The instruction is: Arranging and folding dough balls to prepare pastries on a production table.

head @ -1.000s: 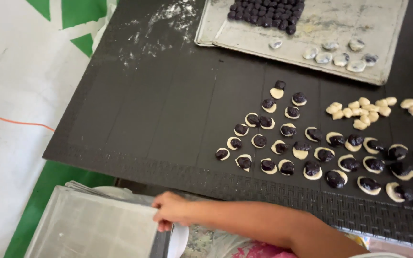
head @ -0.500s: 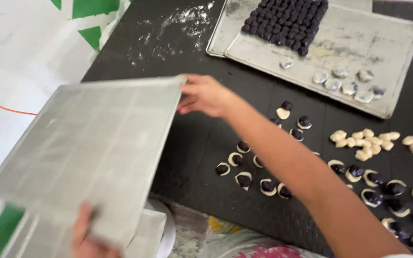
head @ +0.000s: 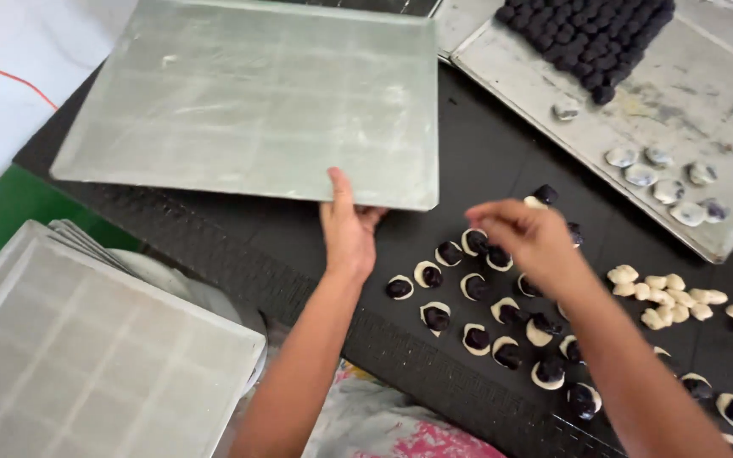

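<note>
Black mat (head: 214,229) over the worktop, rows of dough pieces (head: 477,305) with dark filling lying on it, pile of plain dough bits (head: 672,297) to their right, metal tray (head: 680,127) at the far edge, tilted tray (head: 256,93) beside it.

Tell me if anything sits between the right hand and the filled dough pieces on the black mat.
Nothing visible does. The right hand hovers directly over the filled dough pieces, with only air between. The left hand is off to the side, gripping the near edge of the metal tray, clear of that path.
</note>
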